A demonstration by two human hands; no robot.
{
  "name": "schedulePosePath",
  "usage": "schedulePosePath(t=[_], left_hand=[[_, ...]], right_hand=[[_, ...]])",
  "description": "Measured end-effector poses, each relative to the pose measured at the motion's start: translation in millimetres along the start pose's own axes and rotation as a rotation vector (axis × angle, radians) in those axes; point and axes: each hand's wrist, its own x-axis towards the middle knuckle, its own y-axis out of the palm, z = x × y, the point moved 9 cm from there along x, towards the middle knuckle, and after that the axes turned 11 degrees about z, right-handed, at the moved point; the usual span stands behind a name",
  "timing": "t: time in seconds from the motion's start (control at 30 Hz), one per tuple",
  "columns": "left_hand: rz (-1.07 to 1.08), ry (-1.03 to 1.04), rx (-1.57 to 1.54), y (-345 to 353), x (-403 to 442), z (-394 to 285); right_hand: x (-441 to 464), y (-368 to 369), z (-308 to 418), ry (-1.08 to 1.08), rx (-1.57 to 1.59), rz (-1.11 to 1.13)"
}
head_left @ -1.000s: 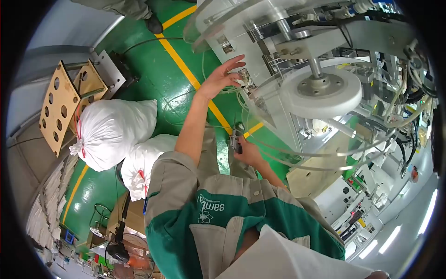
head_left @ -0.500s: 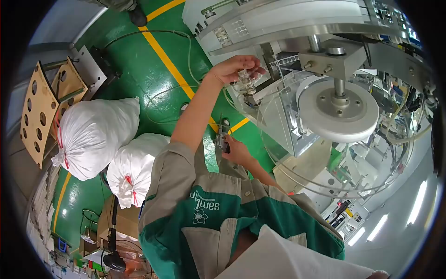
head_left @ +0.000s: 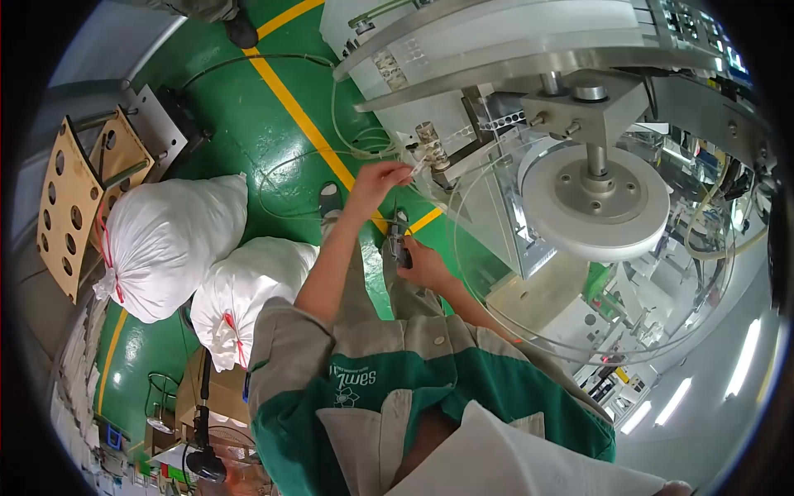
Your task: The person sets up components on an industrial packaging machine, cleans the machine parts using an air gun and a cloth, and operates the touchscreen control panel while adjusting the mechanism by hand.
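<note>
My left hand (head_left: 380, 186) is closed in a pinch on a small clear-white piece (head_left: 419, 168), whose exact kind I cannot make out. Just beyond those fingertips stands a clear cylindrical fitting with metal parts (head_left: 432, 147), mounted on the side of the machine (head_left: 496, 207). Lower and to the right, above my leg, my right hand (head_left: 426, 266) is wrapped round a grey metal hand tool (head_left: 398, 245) with a thin pointed end. The palm and fingers hide part of this tool.
A large white wheel (head_left: 595, 202) and clear round guard belong to the machine at right. Two tied white sacks (head_left: 178, 240) and a perforated wooden frame (head_left: 70, 207) stand at left. Thin hoses (head_left: 285, 169) cross the green floor. Another person's shoe (head_left: 241, 31) shows at top left.
My left hand has drawn back from the clear fitting, down and left, and now pinches the small clear-white piece. My right hand stays about where it was with the tool.
</note>
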Motion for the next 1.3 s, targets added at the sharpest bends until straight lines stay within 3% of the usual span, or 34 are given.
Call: schedulePosePath(t=[0.1,0.2,0.3,0.4,0.5,0.6,0.7,0.83,0.93,0.97,1.07,1.2,1.3], left_hand=[[0.012,0.038,-0.030,0,-30,-48],[-0.023,0.455,0.683,12,-9,-148],[0.090,0.636,0.844,30,33,-175],[0.153,0.429,0.858,39,51,-157],[0.096,0.419,0.824,38,56,-151],[0.322,-0.083,0.265,33,82,-100],[0.446,-0.130,-0.446,35,83,-71],[0.266,0.146,-0.527,15,62,-44],[0.090,-0.025,-0.102,16,25,-40],[-0.058,0.034,0.025,7,21,-37],[-0.430,0.411,0.758,20,-14,-115],[-0.422,0.246,0.507,26,-7,-119],[-0.546,0.377,0.420,31,-9,-112]], right_hand=[[-5,-10,3,-0.025,0.005,-0.068],[1,1,-12,0.071,-0.006,-0.017],[4,13,-25,0.077,-0.012,-0.019],[-6,20,-25,-0.011,0.003,-0.066],[-4,40,-40,0.008,-0.019,-0.014],[-4,47,-43,0.056,0.004,0.063],[-2,49,-42,0.027,0.000,0.037],[-6,35,-31,0.008,0.001,0.014],[-4,31,-28,0.026,0.006,0.025],[-4,31,-30,0.052,0.010,0.034],[-6,23,-24,0.080,-0.002,0.058],[-26,0,-1,-0.013,0.053,0.013],[-66,-32,11,-0.176,0.059,-0.183]])
